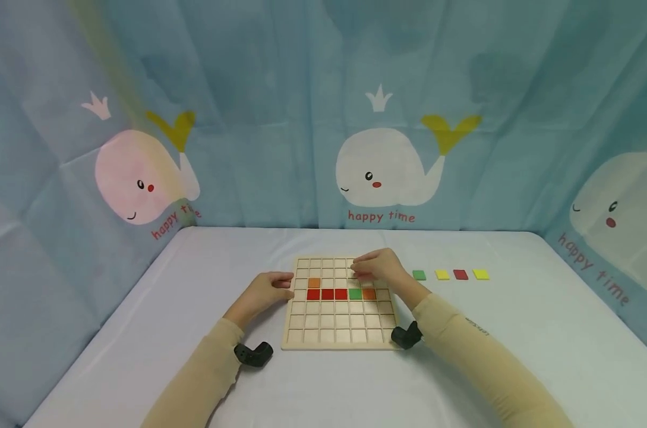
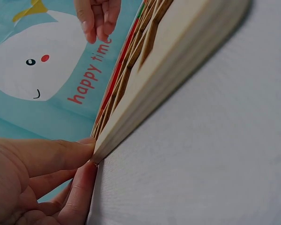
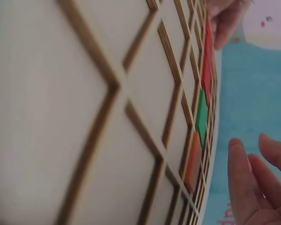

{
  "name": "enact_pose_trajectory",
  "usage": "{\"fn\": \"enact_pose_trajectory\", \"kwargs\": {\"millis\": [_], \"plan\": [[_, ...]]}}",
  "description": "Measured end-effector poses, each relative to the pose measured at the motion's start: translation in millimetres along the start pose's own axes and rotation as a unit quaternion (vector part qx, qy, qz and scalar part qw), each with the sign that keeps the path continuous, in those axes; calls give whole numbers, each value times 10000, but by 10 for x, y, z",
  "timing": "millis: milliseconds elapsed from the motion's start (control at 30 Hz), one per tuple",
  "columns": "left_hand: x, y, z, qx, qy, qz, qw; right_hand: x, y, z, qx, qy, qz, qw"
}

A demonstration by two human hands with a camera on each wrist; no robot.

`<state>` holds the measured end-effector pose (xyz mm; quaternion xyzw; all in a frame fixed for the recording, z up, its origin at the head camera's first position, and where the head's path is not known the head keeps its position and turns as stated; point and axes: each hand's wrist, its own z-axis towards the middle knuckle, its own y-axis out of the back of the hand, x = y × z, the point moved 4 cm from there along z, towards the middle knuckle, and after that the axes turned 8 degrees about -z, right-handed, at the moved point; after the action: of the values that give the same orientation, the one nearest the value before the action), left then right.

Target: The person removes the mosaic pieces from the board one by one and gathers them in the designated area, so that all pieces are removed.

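Your L hand (image 1: 261,294) pinches the L rim (image 2: 140,98) of the wooden grid board (image 1: 327,321) betw. thumb and fingertips, prob. to stop it sliding on the white tablecloth (image 1: 237,392). Your R hand (image 1: 381,267) hovers over the board's upper RH area, part-open, thumb and index apart; no tile shows betw. them in the R wrist view. A faint reddish blur (image 1: 363,276) under the fingers can't be ID'd. Raised ribs (image 3: 90,46) seat ea. tile in its own cell: three red tiles (image 1: 327,294), one green tile (image 1: 354,294) and one orange tile (image 1: 368,294) run L to R in one row, w/ a second orange tile (image 1: 314,283) directly above the leftmost red. R of the board lie a loose green tile (image 1: 419,275), loose yellow tile (image 1: 442,274), loose dark red tile (image 1: 460,274) and second yellow tile (image 1: 480,274), spaced apart, prob. so your R hand can lift ea. singly
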<state>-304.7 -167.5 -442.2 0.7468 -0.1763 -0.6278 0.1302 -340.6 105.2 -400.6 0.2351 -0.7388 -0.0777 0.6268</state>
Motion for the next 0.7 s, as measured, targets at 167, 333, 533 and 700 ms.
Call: {"fn": "enact_pose_trajectory", "kwargs": {"millis": [167, 333, 533, 700], "plan": [[25, -15, -5, 35, -3, 18, 10000, 16, -123, 6, -14, -185, 58, 9998], [19, 5, 0, -61, 54, -40, 10000, 102, -234, 26, 131, -364, 517, 9979], [13, 13, -6, -25, 0, -20, 10000, 170, -382, 45, 361, -446, 662, 9962], [4, 8, -3, 19, -45, -34, 10000, 219, -479, 64, 455, -418, 513, 9968]]}}
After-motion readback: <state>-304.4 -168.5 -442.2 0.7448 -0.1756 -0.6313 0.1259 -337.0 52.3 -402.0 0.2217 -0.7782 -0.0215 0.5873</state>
